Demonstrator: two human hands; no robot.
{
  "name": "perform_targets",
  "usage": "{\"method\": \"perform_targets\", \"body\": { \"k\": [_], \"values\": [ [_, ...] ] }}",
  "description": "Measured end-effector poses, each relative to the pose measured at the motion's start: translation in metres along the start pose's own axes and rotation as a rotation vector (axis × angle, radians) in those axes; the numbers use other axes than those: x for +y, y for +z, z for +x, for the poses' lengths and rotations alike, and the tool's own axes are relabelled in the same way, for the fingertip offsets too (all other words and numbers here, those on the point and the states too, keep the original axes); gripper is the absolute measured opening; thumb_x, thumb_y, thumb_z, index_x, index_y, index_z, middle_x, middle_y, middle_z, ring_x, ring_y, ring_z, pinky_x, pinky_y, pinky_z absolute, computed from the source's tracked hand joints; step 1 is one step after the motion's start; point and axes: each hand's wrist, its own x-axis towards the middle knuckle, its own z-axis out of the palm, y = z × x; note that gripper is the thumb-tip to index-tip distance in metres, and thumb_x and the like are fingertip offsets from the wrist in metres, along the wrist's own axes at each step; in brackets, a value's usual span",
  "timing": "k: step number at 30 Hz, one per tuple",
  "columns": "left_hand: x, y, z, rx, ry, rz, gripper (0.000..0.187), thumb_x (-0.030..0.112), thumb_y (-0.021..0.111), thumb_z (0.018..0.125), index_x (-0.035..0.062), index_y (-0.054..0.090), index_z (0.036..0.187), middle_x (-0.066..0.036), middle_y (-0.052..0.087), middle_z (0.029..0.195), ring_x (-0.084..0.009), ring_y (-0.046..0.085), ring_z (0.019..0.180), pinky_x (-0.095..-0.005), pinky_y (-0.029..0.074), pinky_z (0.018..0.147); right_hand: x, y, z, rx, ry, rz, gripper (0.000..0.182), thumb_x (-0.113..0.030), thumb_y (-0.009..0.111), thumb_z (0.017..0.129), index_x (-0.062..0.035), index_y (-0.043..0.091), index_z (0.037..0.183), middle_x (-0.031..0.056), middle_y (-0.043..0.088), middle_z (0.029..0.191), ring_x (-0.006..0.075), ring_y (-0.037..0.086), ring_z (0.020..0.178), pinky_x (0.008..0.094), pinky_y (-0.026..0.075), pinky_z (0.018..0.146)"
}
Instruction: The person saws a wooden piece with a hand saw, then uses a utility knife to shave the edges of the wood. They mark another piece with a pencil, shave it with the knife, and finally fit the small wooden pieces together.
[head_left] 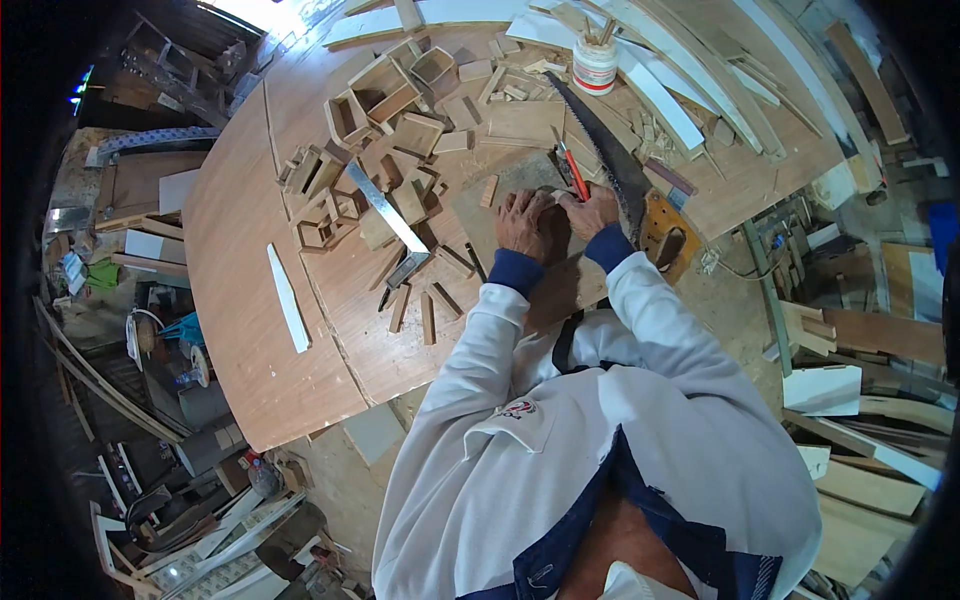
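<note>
My left hand point(522, 222) rests on a worn grey-brown board point(476, 212), fingers bent downward with the thumb toward the other hand. Close beside it, my right hand point(592, 210) has its fingers drawn together at a small pale piece point(558, 197) between the hands; I cannot tell what that piece is. A red slim tool point(576, 176) points away just beyond the right fingers. The hand saw point(606, 140) lies right of that hand, its wooden handle point(662, 236) toward me. A small wooden strip point(489, 191) lies left of my left hand.
A try square point(388, 212) lies among small wooden boxes point(385, 85) and loose strips point(428, 318) on the table point(235, 300). A white tapered piece point(287, 298) is farther left. A white jar point(595, 66) holding sticks and long boards point(690, 70) stand at the back right.
</note>
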Motion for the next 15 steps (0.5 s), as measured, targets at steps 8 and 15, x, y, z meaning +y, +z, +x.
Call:
{"method": "perform_targets", "body": {
  "k": [8, 15],
  "values": [
    [0.0033, -0.0026, 0.0009, 0.005, 0.01, -0.016, 0.018, 0.01, 0.059, 0.074, 0.0106, 0.063, 0.092, -0.009, 0.059, 0.098, -0.0313, 0.053, 0.09, -0.0397, 0.042, 0.08, 0.0116, 0.007, 0.0043, -0.03, 0.07, 0.004, 0.04, -0.038, 0.068, 0.071, 0.0009, 0.063, 0.08, 0.0249, 0.062, 0.082, 0.0392, 0.06, 0.079, 0.0409, 0.048, 0.074],
    [0.0057, -0.005, 0.0028, -0.004, 0.009, -0.055, 0.018, 0.008, 0.059, 0.074, 0.0095, 0.063, 0.091, -0.01, 0.06, 0.096, -0.0318, 0.054, 0.09, -0.0392, 0.043, 0.081, 0.0044, 0.0021, 0.0017, -0.01, 0.061, -0.034, 0.045, -0.04, 0.068, 0.07, 0.0037, 0.063, 0.078, 0.0262, 0.061, 0.083, 0.0396, 0.06, 0.079, 0.0407, 0.048, 0.074]
  ]
}}
